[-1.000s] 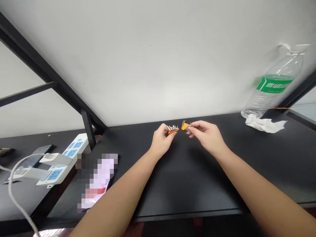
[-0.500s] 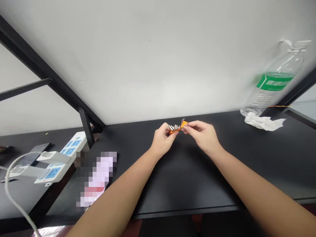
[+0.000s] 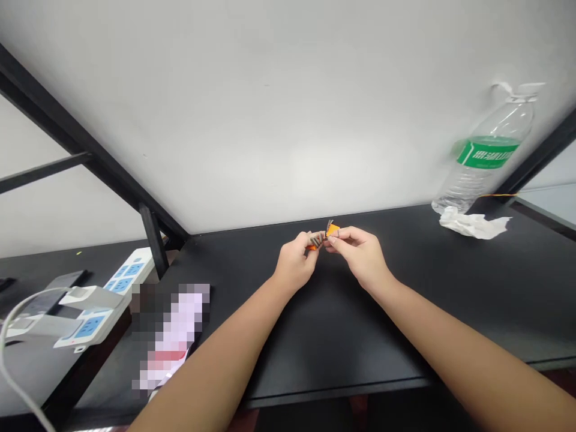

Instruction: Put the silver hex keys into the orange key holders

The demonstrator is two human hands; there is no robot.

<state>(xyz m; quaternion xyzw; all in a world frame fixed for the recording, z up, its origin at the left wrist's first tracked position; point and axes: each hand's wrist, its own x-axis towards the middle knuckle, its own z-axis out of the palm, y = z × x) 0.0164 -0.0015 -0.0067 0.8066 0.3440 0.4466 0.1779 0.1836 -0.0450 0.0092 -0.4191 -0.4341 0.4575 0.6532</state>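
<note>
Both my hands meet above the far part of the black table (image 3: 342,336). Between the fingers of my left hand (image 3: 294,261) is the left part of a small orange holder with several slim metal rods (image 3: 317,240), which looks like a hex key set. My right hand (image 3: 363,252) pinches its orange end (image 3: 332,230) between thumb and fingers, where thin dark rods stick up. Fingers of both hands are closed and nearly touch. They cover much of the holder, so I cannot tell whether its two orange parts are joined.
A clear bottle with a green label (image 3: 488,153) stands at the back right by the wall, with crumpled tissue (image 3: 472,225) before it. On the left lie a blurred-out pinkish item (image 3: 177,336) and a white power strip (image 3: 130,273) with plugged-in chargers beyond a black frame post (image 3: 153,240).
The rods at my left hand, standing up and shining white before, now look tilted and greyer. Both hands stay close together on the orange holder. The whole view has shifted slightly.
</note>
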